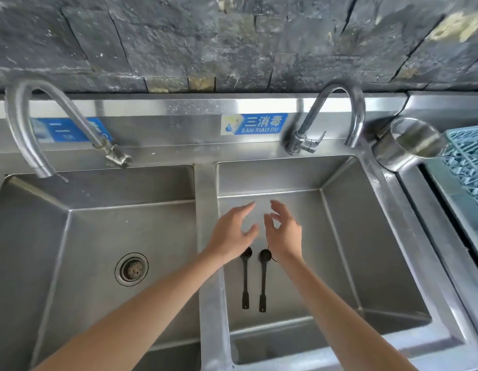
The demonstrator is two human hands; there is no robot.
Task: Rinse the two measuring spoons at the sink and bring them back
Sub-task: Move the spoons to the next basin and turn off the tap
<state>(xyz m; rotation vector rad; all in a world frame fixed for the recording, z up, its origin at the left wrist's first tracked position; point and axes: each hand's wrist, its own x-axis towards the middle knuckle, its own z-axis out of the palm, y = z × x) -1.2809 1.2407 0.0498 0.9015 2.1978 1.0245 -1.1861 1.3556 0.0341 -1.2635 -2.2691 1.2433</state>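
Note:
Two black measuring spoons lie side by side on the bottom of the right steel sink basin (339,236), handles pointing toward me. The left spoon (245,279) has its bowl partly hidden under my left wrist. The right spoon (263,282) shows its round bowl beside my right wrist. My left hand (232,234) and my right hand (284,232) hover over the basin just beyond the spoons, fingers spread, holding nothing. The right faucet (339,116) arches over the basin's back right corner, with no water visibly running.
A second basin (72,250) with a drain strainer (131,269) lies to the left under its own curved faucet (32,124). A steel cup (409,143) stands on the rim at right, beside a blue plastic rack (468,162). Dark stone tiles back the sink.

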